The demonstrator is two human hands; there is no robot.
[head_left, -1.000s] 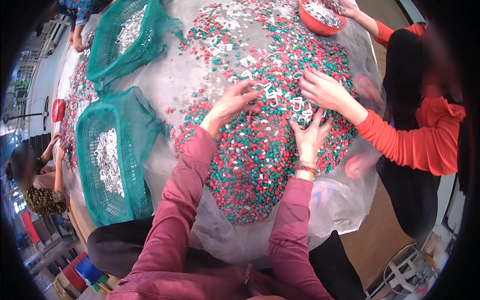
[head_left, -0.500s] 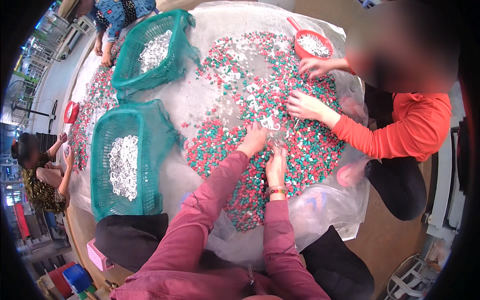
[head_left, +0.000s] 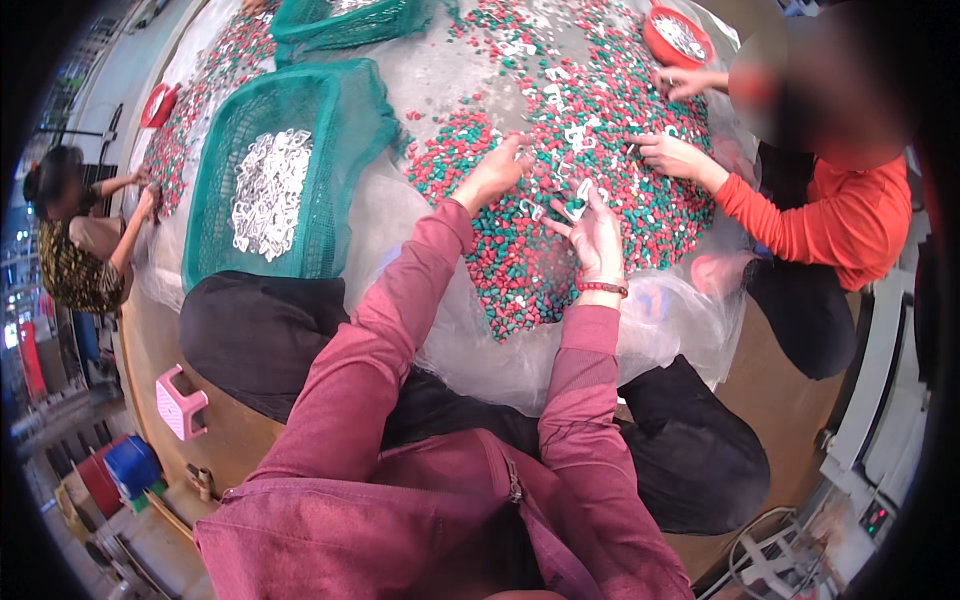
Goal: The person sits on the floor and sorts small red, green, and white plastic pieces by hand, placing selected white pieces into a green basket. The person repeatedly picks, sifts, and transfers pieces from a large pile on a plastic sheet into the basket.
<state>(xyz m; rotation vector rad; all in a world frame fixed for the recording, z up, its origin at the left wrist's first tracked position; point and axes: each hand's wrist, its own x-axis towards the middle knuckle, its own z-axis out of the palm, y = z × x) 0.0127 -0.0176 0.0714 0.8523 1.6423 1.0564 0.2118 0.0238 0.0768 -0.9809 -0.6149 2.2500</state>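
Red and green pebble-like pieces (head_left: 520,270) lie in a wide pile before me, with white hook-shaped plastic pieces (head_left: 575,137) scattered among them. My left hand (head_left: 490,175) is over the pile's near left part, its fingers closed in a pinch around a small white piece at the fingertips. To its right my right hand (head_left: 598,240) is turned partly palm up, with white hook-shaped pieces (head_left: 578,207) between its thumb and fingers. Some of its fingers are spread. Another white piece (head_left: 533,209) lies between the two hands.
A green netted basket (head_left: 200,215) holding white hooks (head_left: 272,195) stands at my left, another green basket (head_left: 300,30) beyond it. Across on the right, a person in an orange sleeve (head_left: 770,225) works in the same pile near a red scoop (head_left: 655,40). Another person (head_left: 80,240) sits far left.
My hands have moved apart, and the right has turned palm up with white pieces in its fingers. The view has tilted down, so the pile and baskets sit higher.
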